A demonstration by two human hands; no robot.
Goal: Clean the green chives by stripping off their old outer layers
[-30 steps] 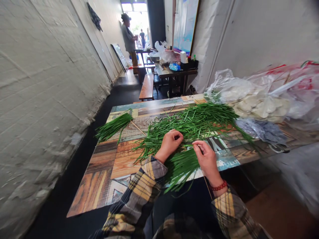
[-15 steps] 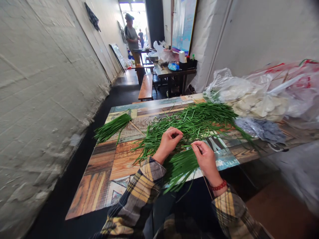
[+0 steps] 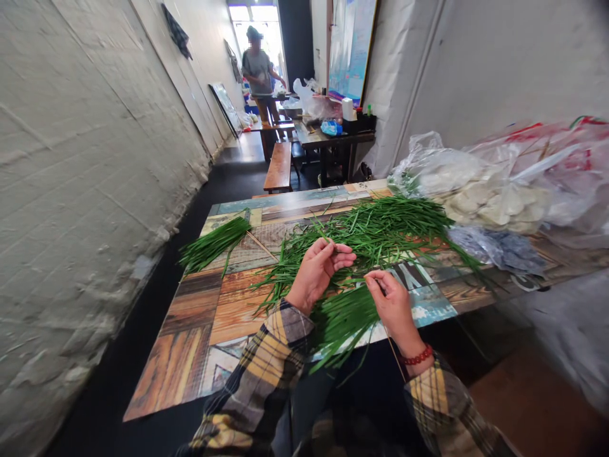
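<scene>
My left hand (image 3: 318, 271) is over the near edge of a loose pile of chives (image 3: 375, 222). Its palm is turned up and the outer fingers reach right. Thumb and forefinger seem pinched on a chive stalk (image 3: 325, 239), though little of it shows. To its right, my right hand (image 3: 391, 303) is closed in a pinch round a thin wooden skewer (image 3: 394, 348), which runs down past the wrist. Between and below the hands, a flat bunch of chives (image 3: 345, 317) overhangs the table's near edge. How it joins the skewer is hidden by my fingers.
A skewered chive bunch (image 3: 216, 242) lies at the left on the patterned table (image 3: 190, 330). Clear plastic bags with pale flat pieces (image 3: 495, 200) stand at the right, beside crumpled grey plastic (image 3: 499, 247). Beyond are a bench (image 3: 279, 166), another table and a standing person (image 3: 258, 70).
My left hand has uncurled its outer fingers and turned its palm up, shifting slightly. My right hand stays put. The person in the background has turned and put an arm out.
</scene>
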